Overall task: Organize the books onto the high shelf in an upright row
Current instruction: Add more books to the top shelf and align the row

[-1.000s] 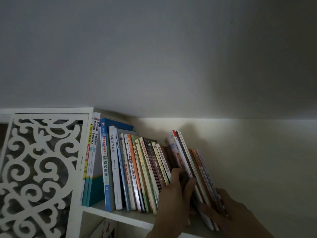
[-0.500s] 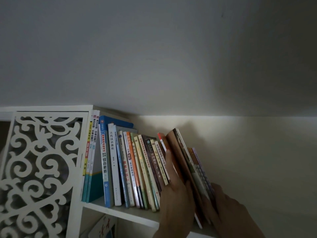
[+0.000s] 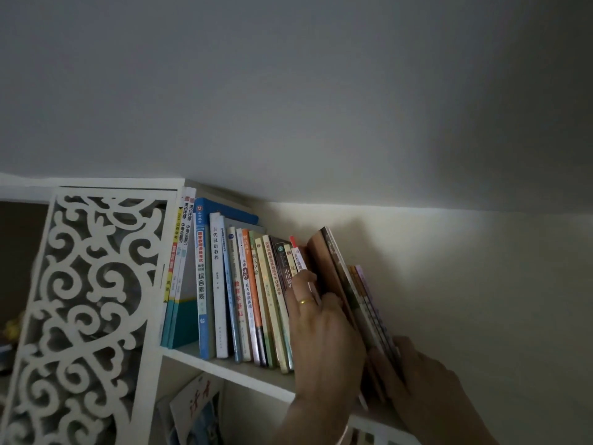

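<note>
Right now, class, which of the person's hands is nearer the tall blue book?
Left. The left hand rests on spines mid-row, several books right of the blue book. The right hand holds the leaning books at the row's far right end.

A row of thin, colourful books [image 3: 237, 293] stands nearly upright on the white high shelf [image 3: 231, 369], spines outward. At its right end, a brown-covered batch [image 3: 340, 284] leans left.
</note>
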A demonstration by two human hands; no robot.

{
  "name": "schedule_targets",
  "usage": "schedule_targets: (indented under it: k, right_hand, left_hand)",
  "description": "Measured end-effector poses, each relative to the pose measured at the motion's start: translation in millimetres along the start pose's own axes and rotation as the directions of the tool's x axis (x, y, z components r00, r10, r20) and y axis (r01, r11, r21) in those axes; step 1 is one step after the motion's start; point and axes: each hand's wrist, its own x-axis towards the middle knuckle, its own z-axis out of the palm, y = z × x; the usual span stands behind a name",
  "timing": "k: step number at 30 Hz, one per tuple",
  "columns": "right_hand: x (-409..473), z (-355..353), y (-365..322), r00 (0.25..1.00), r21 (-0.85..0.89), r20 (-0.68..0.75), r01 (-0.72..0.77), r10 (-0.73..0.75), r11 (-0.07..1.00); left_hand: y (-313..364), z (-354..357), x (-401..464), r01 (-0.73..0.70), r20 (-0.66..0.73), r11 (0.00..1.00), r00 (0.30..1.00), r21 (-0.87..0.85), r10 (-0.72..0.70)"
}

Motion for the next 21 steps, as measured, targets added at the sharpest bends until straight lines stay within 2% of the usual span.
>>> schedule_targets:
  k: [4,9,12,16,18,21]
  right_hand:
    - [-4.9,-7.7,6.6,0.999,0.137,-0.006,0.048,-0.048,0.989]
    - [-0.2,-12.5,16.2,0.999,0.124,0.046,-0.015,0.009,0.992]
    - [1.4,-15.6,20.2,1.000,0.059,0.030,0.005,-0.007,0.998]
    - [7.2,-12.3,19.0,0.984,-0.058,0.005,0.179,-0.179,0.982]
    - [9.9,-8.9,12.1,0.976,-0.070,0.008,0.217,-0.217,0.974]
    - [8.7,-5.7,2.3,0.980,-0.103,-0.039,0.191,-0.196,0.976]
  left_hand:
    - [-9.7,-8.3,1.6,-0.024,0.098,1.000,0.995,-0.016,0.025]
    - [-5.9,-8.4,-5.4,-0.038,0.194,0.997,0.980,-0.063,0.049]
    - [-10.3,-7.1,0.8,-0.021,0.210,0.993,0.977,-0.119,0.046]
    - [-21.2,-13.3,1.7,-0.024,0.250,0.973,0.965,-0.230,0.083]
    - [-19.9,-12.8,-0.6,-0.020,0.235,0.979,0.970,-0.203,0.069]
    - [-11.7,-7.2,3.0,0.029,0.200,0.992,0.980,-0.122,-0.004]
